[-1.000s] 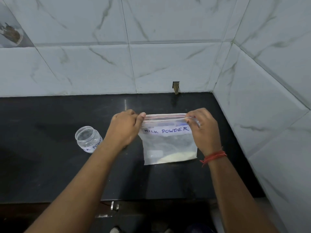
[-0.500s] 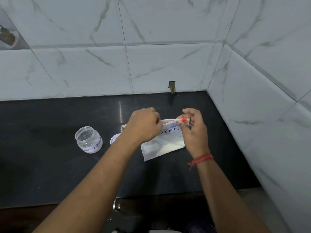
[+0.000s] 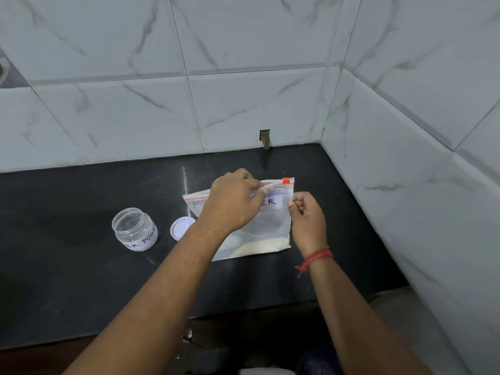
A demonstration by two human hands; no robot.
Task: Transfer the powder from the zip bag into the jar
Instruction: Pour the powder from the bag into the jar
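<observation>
A clear zip bag (image 3: pixel 270 226) with a hand-written label stands on the black counter (image 3: pixel 81 266), pale powder (image 3: pixel 259 246) lying along its bottom. Its orange slider (image 3: pixel 285 181) sits at the bag's top right corner. My left hand (image 3: pixel 235 201) pinches the bag's top edge near the middle. My right hand (image 3: pixel 307 217) pinches the bag's right edge just below the slider. A small clear jar (image 3: pixel 134 228) labelled MILK POWDER stands open to the left, apart from both hands. Its white lid (image 3: pixel 180 228) lies between jar and bag.
White marble-look tiled walls rise behind the counter and close on the right (image 3: pixel 405 158). A small notch (image 3: pixel 265 138) is cut in the back wall at counter level. The counter's front edge runs below my forearms.
The bag has been drawn out wider and more upright. The orange slider, held at my right fingers before, now sits free at the top right corner; my right hand has dropped to the bag's right edge.
</observation>
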